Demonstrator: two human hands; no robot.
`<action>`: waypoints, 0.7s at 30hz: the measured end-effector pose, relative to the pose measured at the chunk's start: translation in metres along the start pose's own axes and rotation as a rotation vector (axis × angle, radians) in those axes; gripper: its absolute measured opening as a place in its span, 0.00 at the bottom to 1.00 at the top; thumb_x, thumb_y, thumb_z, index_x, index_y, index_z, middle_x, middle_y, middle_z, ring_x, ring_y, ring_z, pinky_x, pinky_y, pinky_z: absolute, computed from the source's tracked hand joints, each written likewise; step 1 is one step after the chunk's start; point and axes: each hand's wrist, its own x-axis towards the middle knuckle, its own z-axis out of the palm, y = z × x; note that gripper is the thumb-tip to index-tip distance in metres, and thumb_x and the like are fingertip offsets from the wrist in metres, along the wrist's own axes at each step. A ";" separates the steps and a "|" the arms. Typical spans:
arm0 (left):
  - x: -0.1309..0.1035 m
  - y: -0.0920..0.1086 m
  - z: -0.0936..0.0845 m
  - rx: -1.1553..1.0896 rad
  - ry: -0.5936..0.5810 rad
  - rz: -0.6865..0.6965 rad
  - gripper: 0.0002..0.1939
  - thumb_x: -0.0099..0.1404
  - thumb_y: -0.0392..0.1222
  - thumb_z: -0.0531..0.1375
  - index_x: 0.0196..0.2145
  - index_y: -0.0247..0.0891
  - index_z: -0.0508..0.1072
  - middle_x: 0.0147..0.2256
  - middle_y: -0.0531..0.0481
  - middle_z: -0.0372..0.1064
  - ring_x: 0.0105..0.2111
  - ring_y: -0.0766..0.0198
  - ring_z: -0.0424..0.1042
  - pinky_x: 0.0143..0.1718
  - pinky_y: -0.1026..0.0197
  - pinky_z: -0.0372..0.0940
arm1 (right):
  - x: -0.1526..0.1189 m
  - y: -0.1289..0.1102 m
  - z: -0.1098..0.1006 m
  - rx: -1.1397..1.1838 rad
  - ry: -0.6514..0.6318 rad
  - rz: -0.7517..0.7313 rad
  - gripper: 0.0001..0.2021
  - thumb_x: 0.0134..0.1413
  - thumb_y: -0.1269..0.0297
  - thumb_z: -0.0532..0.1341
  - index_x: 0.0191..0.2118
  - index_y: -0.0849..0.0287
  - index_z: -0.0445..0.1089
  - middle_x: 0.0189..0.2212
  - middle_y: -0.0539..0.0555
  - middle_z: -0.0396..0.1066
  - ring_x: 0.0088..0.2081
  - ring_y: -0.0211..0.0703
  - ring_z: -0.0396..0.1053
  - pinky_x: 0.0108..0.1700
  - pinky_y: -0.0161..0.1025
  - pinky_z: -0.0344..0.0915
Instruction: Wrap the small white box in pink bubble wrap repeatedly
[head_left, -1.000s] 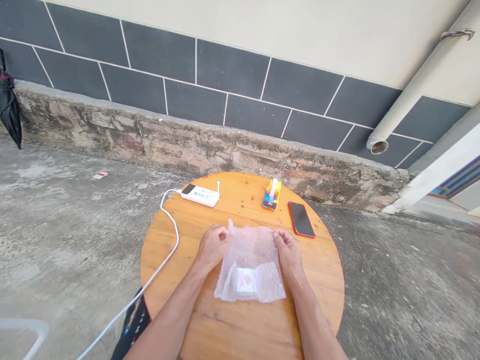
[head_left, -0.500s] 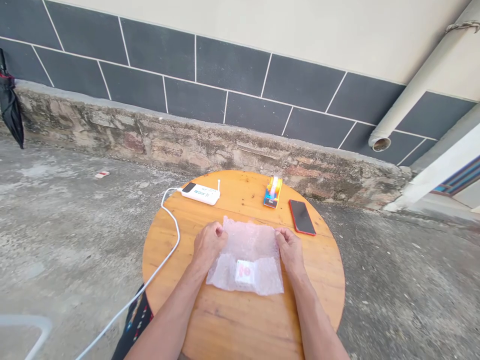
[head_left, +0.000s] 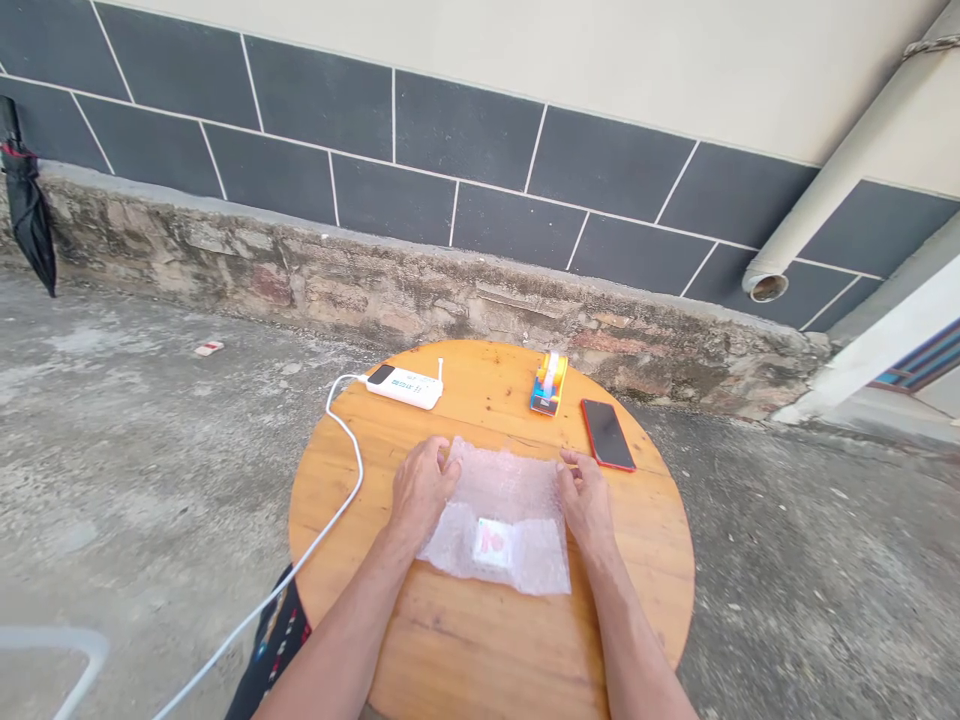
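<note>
A sheet of clear pinkish bubble wrap (head_left: 510,480) lies on the round wooden table (head_left: 480,650). Its near part is folded over a small white box with a red print (head_left: 492,543), which shows through the film. At the sheet's left edge is my left hand (head_left: 424,488), thumb and forefinger apart beside the far left corner. My right hand (head_left: 586,500) rests by the right edge, its thumb and fingers likewise parted. Neither hand pinches the wrap.
Toward the table's far side are a white power strip (head_left: 405,386) with a cable (head_left: 358,460), a yellow and blue tape dispenser (head_left: 549,384) and a red-edged phone (head_left: 607,435). Beyond stands a stone-based wall (head_left: 450,290); a folded umbrella (head_left: 30,215) leans at far left.
Both hands have loosened their pinch on the bubble wrap's side edges, and the fingers have spread. The wrap's far part lies a little lower. The box stays beneath the fold.
</note>
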 end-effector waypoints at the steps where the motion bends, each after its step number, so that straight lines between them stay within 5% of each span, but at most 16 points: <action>1: 0.000 0.001 -0.001 -0.023 0.032 0.019 0.09 0.59 0.40 0.57 0.39 0.40 0.69 0.32 0.49 0.70 0.33 0.59 0.68 0.32 0.62 0.59 | -0.001 -0.002 0.000 0.014 0.007 -0.009 0.18 0.48 0.55 0.59 0.42 0.61 0.71 0.35 0.58 0.73 0.31 0.47 0.67 0.34 0.41 0.61; 5: -0.002 0.011 -0.006 -0.133 0.047 0.174 0.09 0.60 0.35 0.53 0.37 0.39 0.70 0.37 0.47 0.70 0.41 0.59 0.68 0.39 0.61 0.62 | -0.005 -0.011 -0.001 0.133 -0.052 -0.050 0.17 0.49 0.53 0.60 0.41 0.59 0.70 0.37 0.57 0.72 0.36 0.47 0.67 0.39 0.42 0.62; 9: -0.009 0.021 -0.008 -0.283 -0.191 0.307 0.08 0.60 0.34 0.53 0.33 0.40 0.71 0.33 0.51 0.71 0.36 0.63 0.69 0.33 0.65 0.62 | -0.011 -0.020 -0.003 0.262 -0.241 -0.036 0.16 0.51 0.51 0.60 0.37 0.58 0.72 0.32 0.54 0.73 0.32 0.43 0.68 0.36 0.39 0.64; 12: -0.010 0.020 -0.005 -0.344 -0.346 0.237 0.09 0.59 0.34 0.52 0.34 0.39 0.72 0.32 0.51 0.72 0.32 0.64 0.68 0.29 0.66 0.59 | -0.015 -0.028 -0.005 0.316 -0.412 -0.013 0.15 0.50 0.51 0.62 0.35 0.58 0.73 0.30 0.53 0.73 0.29 0.41 0.68 0.33 0.37 0.65; 21: -0.001 0.003 0.004 -0.386 -0.425 0.091 0.10 0.56 0.38 0.53 0.32 0.36 0.73 0.24 0.53 0.66 0.25 0.66 0.63 0.27 0.65 0.58 | -0.022 -0.040 -0.007 0.413 -0.740 0.052 0.14 0.50 0.53 0.63 0.38 0.57 0.73 0.34 0.53 0.74 0.35 0.43 0.70 0.40 0.39 0.65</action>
